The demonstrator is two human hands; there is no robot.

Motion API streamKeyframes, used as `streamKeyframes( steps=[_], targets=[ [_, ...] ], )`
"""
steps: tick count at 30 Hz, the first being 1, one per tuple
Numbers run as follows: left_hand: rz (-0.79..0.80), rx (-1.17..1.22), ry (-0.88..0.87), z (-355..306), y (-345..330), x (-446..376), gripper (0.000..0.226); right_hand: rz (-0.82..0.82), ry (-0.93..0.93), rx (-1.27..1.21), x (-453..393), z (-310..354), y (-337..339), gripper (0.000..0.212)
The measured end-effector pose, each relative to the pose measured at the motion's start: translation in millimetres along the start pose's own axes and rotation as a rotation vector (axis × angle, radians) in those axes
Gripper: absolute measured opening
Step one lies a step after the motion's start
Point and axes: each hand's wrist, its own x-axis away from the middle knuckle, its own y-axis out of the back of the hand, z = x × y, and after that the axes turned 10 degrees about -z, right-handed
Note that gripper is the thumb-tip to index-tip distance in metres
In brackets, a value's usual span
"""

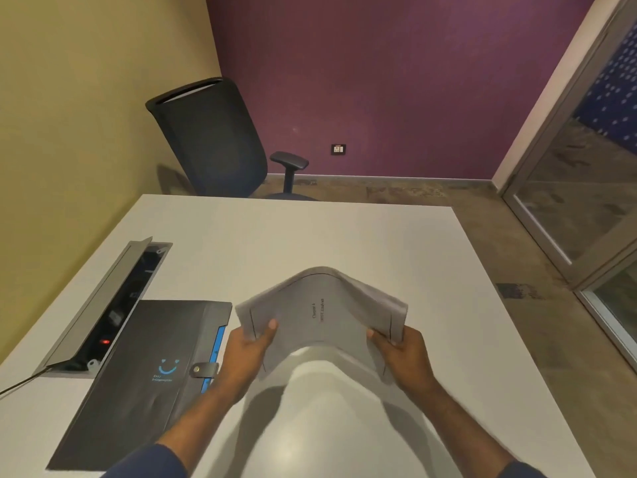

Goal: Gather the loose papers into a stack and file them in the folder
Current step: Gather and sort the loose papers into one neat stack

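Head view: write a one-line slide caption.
Both hands, left and right, hold a bowed stack of grey printed papers above the white table, beside a closed black snap-strap folder.

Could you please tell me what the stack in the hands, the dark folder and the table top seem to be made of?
Stack of papers: thin paper, matte; it arches between the left hand and right hand and shows printed text.
Folder: probably plastic or coated card, dark with a soft sheen, a snap strap and a blue edge.
Table: smooth white laminate, apparently; it reflects light faintly.
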Motion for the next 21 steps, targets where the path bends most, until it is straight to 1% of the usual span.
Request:
streamKeyframes(
  steps=[1, 3, 5, 7, 9, 10, 12, 13, 14, 15, 18, 19, 21],
  targets=[
    [-0.030, 0.039, -0.049, 6.0, -3.1, 4.7, 0.015, -0.063, 0.065, 0.022, 6.5, -5.9, -4.1, 0.028],
    [-0.039, 0.031, -0.103, 22.0, -7.3, 15.8, 0.015, -0.114, 0.144, 0.066, 22.3, -20.1, -11.3, 0.037],
    [-0.005, -0.052, -0.066, 41.7, -10.7, 26.4, 0.012, -0.108, 0.086, 0.116, 37.7, -39.8, -16.9, 0.032],
    [0.020, -0.132, -0.002, 60.4, -12.4, 35.6, 0.011, -0.070, -0.071, 0.137, 49.7, -62.3, -19.8, 0.028],
    [0.015, -0.146, -0.017, 71.3, -12.3, 42.0, 0.023, -0.033, -0.173, 0.157, 55.2, -77.4, -21.8, 0.030],
    [0.005, -0.160, -0.015, 71.9, -12.1, 44.2, 0.027, -0.030, -0.170, 0.182, 55.7, -78.7, -20.7, 0.033],
    [-0.014, -0.177, 0.001, 72.8, -13.0, 45.8, 0.029, -0.028, -0.098, 0.185, 56.0, -74.6, -17.4, 0.036],
    [-0.016, -0.161, 0.006, 73.6, -13.8, 45.5, 0.029, -0.027, -0.049, 0.161, 56.1, -69.7, -16.6, 0.033],
    [-0.013, -0.149, 0.013, 74.7, -14.4, 45.5, 0.027, -0.030, -0.038, 0.153, 57.3, -66.3, -16.0, 0.029],
    [-0.009, -0.153, 0.023, 75.9, -14.5, 44.8, 0.024, -0.034, -0.051, 0.166, 58.3, -67.3, -16.3, 0.028],
    [-0.010, -0.220, 0.038, 78.2, -16.4, 43.8, 0.019, -0.025, -0.238, 0.294, 58.2, -80.0, -18.5, 0.037],
    [-0.020, -0.217, 0.033, 79.0, -17.1, 44.5, 0.018, -0.012, -0.264, 0.308, 58.8, -82.7, -19.4, 0.037],
    [-0.033, -0.211, 0.005, 78.2, -18.7, 45.0, 0.014, -0.016, -0.221, 0.320, 59.9, -81.5, -20.4, 0.039]
  ],
)
